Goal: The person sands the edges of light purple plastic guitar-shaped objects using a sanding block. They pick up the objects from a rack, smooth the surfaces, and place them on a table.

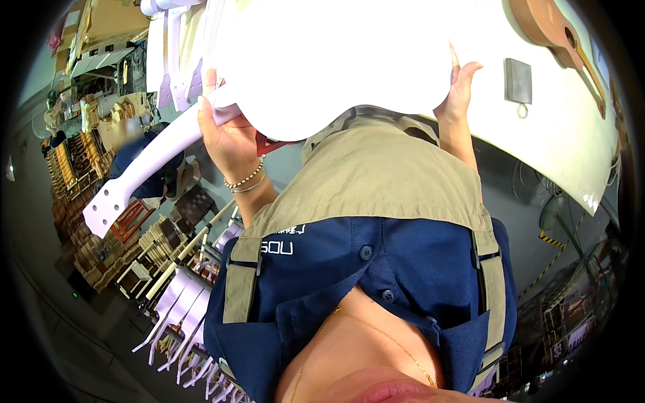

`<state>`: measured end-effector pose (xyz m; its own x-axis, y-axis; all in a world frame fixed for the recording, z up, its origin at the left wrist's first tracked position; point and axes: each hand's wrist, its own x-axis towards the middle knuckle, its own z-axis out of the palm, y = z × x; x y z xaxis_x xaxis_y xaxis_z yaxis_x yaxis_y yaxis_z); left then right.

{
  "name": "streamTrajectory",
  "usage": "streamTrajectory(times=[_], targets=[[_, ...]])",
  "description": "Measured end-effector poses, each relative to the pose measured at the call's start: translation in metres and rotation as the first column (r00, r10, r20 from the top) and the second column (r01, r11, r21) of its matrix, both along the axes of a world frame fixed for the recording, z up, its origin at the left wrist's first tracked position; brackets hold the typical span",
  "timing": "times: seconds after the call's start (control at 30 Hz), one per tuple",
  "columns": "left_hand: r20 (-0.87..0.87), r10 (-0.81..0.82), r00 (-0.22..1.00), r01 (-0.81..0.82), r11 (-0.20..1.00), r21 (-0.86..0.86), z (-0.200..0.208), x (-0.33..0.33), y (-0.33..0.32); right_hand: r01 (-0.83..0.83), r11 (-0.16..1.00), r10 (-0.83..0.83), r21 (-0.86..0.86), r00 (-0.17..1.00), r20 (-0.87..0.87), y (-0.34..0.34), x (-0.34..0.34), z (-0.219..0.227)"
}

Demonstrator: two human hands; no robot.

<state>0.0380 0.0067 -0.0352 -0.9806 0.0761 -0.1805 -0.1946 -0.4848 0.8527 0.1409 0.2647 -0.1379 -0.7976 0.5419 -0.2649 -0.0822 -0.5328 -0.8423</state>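
A pale lavender ukulele (158,149) lies across in front of me, its glaring, overexposed body at the top and its neck slanting down to the left. The headstock has several holes and no tuners or strings. My left hand (227,134) grips the neck close to the body, thumb on the near side. At the body's right edge, my right hand (457,97) holds the rim with the thumb up; its other fingers are largely hidden. Glare hides the details of the body's surface.
A white worktable (494,131) bears a brown ukulele (547,30) and a grey rectangular block (518,80) with a ring. Lavender necks (178,80) stand at upper left. A rack of lavender ukuleles (178,299) is at lower left; a person (144,161) sits beyond the headstock.
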Motion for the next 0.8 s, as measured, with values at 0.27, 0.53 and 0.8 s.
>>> streamTrajectory(times=[0.27, 0.53, 0.8], targets=[[-0.306, -0.12, 0.944, 0.099, 0.992, -0.083, 0.0, -0.015, 0.003, -0.205, 0.945, 0.216, 0.255, 0.976, -0.014, 0.017, 0.006, -0.033], [-0.499, -0.143, 0.855, 0.181, 0.983, 0.029, -0.004, -0.028, 0.021, -0.255, 0.962, 0.255, 0.096, 0.967, 0.012, 0.02, 0.021, -0.046], [-0.446, -0.141, 0.884, 0.196, 0.977, 0.079, -0.007, -0.029, 0.027, -0.307, 0.948, 0.304, 0.088, 0.951, 0.049, 0.025, 0.035, -0.058]])
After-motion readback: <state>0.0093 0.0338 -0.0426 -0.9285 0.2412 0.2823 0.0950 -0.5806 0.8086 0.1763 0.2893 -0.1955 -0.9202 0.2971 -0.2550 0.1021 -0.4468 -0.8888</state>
